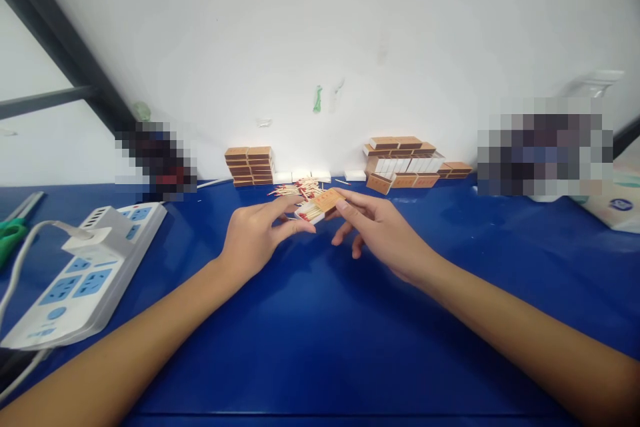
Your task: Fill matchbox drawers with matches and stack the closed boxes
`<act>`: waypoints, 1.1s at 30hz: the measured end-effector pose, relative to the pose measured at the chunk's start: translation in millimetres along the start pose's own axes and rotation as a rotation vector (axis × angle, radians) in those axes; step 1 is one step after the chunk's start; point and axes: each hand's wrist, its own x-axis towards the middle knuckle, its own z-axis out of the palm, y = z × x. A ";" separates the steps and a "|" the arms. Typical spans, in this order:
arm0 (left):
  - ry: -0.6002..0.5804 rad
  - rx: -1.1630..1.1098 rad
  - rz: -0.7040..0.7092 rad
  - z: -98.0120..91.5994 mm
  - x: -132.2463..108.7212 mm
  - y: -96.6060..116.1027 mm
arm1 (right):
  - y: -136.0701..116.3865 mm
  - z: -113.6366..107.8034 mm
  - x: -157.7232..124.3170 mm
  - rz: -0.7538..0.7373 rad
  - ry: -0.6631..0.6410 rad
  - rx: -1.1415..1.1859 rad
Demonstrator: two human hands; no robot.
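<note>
Between my two hands, above the blue table, is a matchbox (327,201) with its white tray partly out of the orange-brown sleeve. Red-headed matches (311,212) lie inside the exposed tray. My left hand (257,230) pinches the tray end, thumb in front and fingers behind. The sleeve is gripped by my right hand (375,227) between thumb and index finger, its other fingers hanging loosely below. Just behind the box, a heap of loose matches (293,188) is spread on the table, partly hidden by my left hand.
Stacked matchboxes (250,165) stand at the back left against the wall; another pile of matchboxes (403,163) is back right. Small white trays (355,175) lie between them. A power strip (95,273) with a plugged-in white cable and green-handled scissors (13,233) occupy the left.
</note>
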 end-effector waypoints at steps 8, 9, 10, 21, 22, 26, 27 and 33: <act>0.003 -0.048 0.075 -4.4 0.1 6.5 | -6.2 3.0 -3.8 0.000 -0.144 0.006; -0.001 -0.049 0.080 -4.8 0.3 5.7 | -5.5 4.0 -4.3 0.003 -0.175 -0.008; -0.003 -0.050 0.082 -5.1 0.6 4.3 | -4.6 5.3 -4.9 0.002 -0.202 -0.017; -0.100 -0.090 -0.092 -0.7 2.6 7.4 | 3.4 8.7 -6.4 -0.132 -0.146 -0.139; -0.131 -0.091 -0.136 -3.3 6.1 6.5 | 5.6 7.0 -5.3 -0.149 -0.111 -0.202; -0.173 0.037 -0.161 -26.2 32.1 -16.1 | 12.7 -4.0 1.2 -0.272 0.040 -0.546; -0.161 0.052 -0.169 -34.5 40.5 -25.5 | 13.5 -6.9 2.9 -0.297 0.059 -0.614; -0.122 0.370 -0.229 -84.7 83.7 -89.5 | 13.7 -14.7 7.9 -0.349 0.083 -0.832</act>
